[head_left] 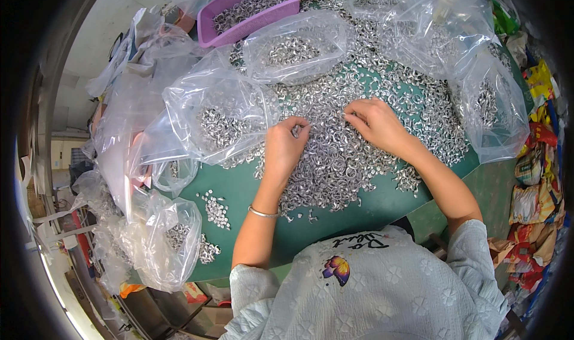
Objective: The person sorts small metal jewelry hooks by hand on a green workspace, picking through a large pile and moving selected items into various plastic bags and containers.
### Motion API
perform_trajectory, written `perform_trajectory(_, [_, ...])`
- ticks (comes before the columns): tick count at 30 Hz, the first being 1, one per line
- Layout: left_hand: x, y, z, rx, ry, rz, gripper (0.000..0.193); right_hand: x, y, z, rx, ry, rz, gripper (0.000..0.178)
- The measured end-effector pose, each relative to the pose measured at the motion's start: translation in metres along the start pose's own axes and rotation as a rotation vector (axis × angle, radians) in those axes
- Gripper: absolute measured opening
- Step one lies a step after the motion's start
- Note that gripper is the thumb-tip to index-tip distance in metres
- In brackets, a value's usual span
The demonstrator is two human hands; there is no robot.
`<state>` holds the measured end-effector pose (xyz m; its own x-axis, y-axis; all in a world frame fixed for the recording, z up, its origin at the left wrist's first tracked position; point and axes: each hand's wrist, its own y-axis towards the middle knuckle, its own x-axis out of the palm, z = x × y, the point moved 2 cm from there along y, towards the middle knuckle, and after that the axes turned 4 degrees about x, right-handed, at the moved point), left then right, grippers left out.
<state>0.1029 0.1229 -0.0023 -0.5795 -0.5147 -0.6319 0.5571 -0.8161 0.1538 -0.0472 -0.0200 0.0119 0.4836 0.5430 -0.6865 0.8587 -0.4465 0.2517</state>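
Observation:
A broad heap of small silvery ring-shaped metal pieces point(335, 172) covers the middle of the green table point(382, 205). On the heap's left side is my left hand point(286, 146), its fingers curled in toward the thumb. Something silvery shows in the gap there, but I cannot tell whether it is held or lies behind. My right hand point(379, 125) reaches over the heap from the right. Its thumb and forefinger come close together just above the rings; what they pinch, if anything, is too small to name.
Clear plastic bags of metal pieces surround the heap: a left bag point(221, 125), a far bag point(293, 50), a right bag point(487, 110) and a near-left bag point(167, 238). A purple bin point(206, 26) stands at the back. Small round pieces point(216, 210) lie left. Colourful packaging point(532, 196) fills the right.

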Motion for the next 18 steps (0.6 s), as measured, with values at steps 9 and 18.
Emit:
perform_trajectory(9, [-0.006, -0.019, 0.023, -0.368, -0.534, -0.024, 0.014, 0.005, 0.004, -0.024, 0.268, 0.52, -0.174, 0.018])
perform_trajectory(18, [-0.028, -0.078, 0.025, -0.599, -0.928, 0.15, 0.019, 0.036, 0.004, -0.066, 0.1, 0.399, -0.208, 0.007])
